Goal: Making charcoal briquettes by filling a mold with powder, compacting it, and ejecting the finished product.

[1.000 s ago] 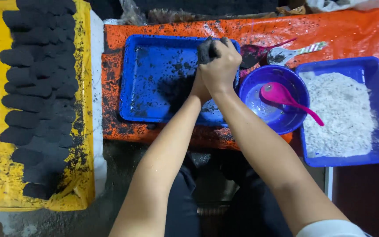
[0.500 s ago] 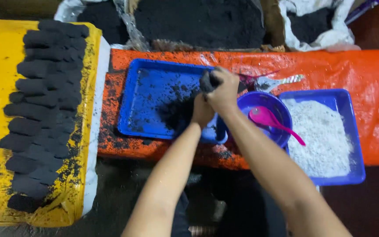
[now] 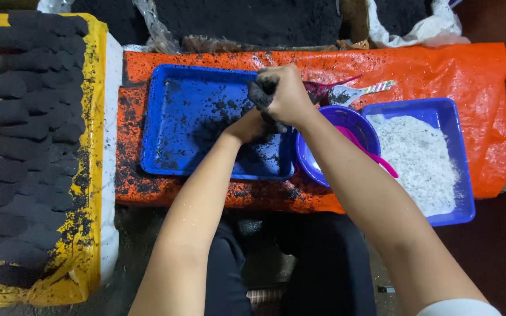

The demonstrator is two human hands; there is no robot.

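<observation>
Both hands squeeze a dark, crumbly black lump.

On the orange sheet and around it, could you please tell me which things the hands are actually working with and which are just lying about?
In use:
right hand
left hand
black lump pressed between them
blue tray beneath

Lying about:
purple bowl with pink spoon
tray of white powder
black pieces on the yellow sheet

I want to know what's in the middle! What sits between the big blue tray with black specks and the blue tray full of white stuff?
In the head view, a round purple bowl with a pink spoon in it sits between the speckled blue tray and the tray of white powder.
</observation>
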